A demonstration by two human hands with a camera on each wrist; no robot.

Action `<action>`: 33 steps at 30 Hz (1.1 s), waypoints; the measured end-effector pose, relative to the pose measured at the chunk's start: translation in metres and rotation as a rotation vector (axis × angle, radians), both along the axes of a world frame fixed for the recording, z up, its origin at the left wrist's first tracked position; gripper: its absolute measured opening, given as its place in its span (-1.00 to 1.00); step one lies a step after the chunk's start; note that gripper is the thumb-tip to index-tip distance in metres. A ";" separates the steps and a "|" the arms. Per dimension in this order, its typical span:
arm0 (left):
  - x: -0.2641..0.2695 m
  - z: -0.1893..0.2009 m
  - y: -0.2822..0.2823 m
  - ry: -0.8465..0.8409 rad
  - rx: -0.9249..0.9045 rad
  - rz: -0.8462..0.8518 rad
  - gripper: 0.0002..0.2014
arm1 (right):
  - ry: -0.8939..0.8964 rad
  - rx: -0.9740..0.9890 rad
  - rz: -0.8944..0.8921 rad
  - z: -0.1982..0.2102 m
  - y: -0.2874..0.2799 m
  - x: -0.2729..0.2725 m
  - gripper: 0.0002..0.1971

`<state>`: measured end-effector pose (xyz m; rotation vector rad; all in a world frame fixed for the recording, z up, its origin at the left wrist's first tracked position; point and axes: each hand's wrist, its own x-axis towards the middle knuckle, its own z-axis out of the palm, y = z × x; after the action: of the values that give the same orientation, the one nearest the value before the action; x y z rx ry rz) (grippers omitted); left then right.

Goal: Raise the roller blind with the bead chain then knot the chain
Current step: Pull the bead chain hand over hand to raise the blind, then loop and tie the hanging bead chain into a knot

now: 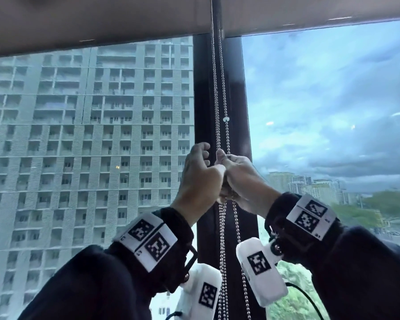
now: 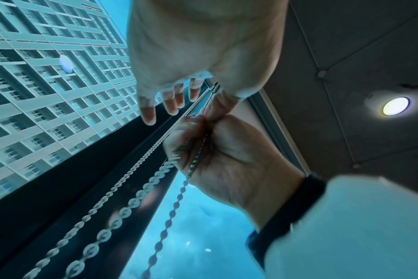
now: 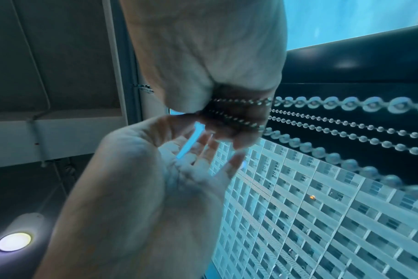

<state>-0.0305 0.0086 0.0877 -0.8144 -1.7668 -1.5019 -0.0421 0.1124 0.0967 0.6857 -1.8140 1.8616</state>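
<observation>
Against the dark window post, the right hand [image 1: 234, 179] gripped the bead chain [image 1: 219, 107] (knotting begun); the left hand [image 1: 200, 167], fingers loose, should thread next.

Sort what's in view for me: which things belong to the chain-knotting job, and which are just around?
Job:
- bead chain
- roller blind, raised near the top
- right hand, gripping the chain
- left hand, fingers loosely spread beside it

Just around:
- dark window post
- ceiling lamp
- apartment block outside
</observation>
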 end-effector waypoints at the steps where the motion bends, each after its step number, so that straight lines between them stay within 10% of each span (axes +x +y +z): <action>1: 0.002 0.004 0.001 -0.001 0.037 -0.037 -0.50 | -0.001 -0.026 0.052 -0.002 -0.001 0.005 -0.59; 13: 0.018 0.018 0.006 0.000 0.181 -0.397 -0.83 | 0.147 0.099 0.131 -0.050 -0.008 0.028 -0.41; 26: 0.034 0.025 -0.008 -0.226 0.063 -0.772 -0.47 | -0.094 -0.003 0.331 -0.087 0.047 0.031 -0.55; 33: 0.039 0.019 -0.013 0.031 -0.265 -0.316 -0.44 | -0.084 -0.203 0.297 -0.011 0.073 0.046 -0.64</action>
<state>0.0082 -0.0039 0.1068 -1.2945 -1.9056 -1.4544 0.0034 0.1858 0.0859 0.8493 -1.6115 2.2608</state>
